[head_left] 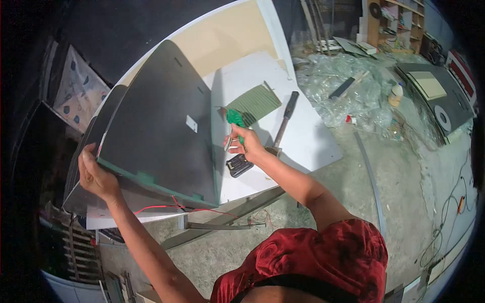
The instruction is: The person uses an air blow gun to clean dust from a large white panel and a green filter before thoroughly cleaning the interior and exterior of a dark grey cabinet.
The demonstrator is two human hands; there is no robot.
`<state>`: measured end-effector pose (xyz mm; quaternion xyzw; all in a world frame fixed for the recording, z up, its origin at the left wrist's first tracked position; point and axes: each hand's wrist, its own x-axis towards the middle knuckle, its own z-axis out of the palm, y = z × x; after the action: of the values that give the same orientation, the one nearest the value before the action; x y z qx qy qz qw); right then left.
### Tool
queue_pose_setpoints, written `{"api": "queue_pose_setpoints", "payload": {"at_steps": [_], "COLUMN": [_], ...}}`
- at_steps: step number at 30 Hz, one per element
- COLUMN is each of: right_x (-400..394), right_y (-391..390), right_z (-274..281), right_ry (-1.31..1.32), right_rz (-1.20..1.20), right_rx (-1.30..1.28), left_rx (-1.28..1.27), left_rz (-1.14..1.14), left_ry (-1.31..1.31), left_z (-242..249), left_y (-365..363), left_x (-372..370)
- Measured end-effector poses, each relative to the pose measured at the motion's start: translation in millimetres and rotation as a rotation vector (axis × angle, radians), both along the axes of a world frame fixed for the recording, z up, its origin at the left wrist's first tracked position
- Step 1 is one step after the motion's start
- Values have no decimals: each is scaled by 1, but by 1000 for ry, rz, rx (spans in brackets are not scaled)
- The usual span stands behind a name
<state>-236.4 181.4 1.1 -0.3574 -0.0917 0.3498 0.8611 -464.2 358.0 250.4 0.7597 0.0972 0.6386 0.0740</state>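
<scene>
A large dark grey panel (159, 111) stands upright on a white board (308, 136), with green tape along its near edge. My left hand (96, 174) is closed around that panel's left near corner. Closed on a green tool (235, 117), which looks like a cordless drill, is my right hand (247, 144). A thin bit points from the tool toward the panel. Just below the hand sits a black battery pack (239, 165); whether it joins the tool is hidden. A hammer (289, 108) with a black grip lies beside a ribbed green piece (257, 103) on the board.
Red wires (174, 203) hang beneath the panel's near edge. Clear plastic sheeting (323, 76) covers the floor at the back right, near a bottle (395, 94). A long metal strip (371, 177) and cables (439, 227) lie on the floor. Shelves (396, 25) stand behind.
</scene>
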Motion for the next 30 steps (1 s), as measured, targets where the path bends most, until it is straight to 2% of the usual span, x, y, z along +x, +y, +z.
{"api": "queue_pose_setpoints", "payload": {"at_steps": [5,8,12,17,19,23,25,26,28,30], "right_x": [-28,-49,-69,-94,-103,-124,-130,-130,-134,-138], "right_y": [-37,-53,-62,-72,-69,-64,-59,-56,-50,-44], "right_z": [22,35,43,59,60,79,86,86,89,90], "right_ry": [-61,-90,-127,-259,-282,-351,-425,-446,-428,-408], "right_rz": [9,16,57,81,80,119,129,147,138,136], "right_rx": [65,119,205,296,314,368,382,376,385,394], "left_rx": [-29,57,26,28,65,41,205,209,261,227], "left_rz": [-78,-16,-28,-139,-49,-116,-80,-84,42,28], "left_ry": [32,51,41,-2,26,34,-28,-30,11,26], "left_z": [-1,0,-1,-4,-2,-1,-2,0,1,1], "left_y": [8,12,18,22,17,17,23,22,14,14], "left_x": [-1,-3,-3,-2,-3,0,2,1,1,0]}}
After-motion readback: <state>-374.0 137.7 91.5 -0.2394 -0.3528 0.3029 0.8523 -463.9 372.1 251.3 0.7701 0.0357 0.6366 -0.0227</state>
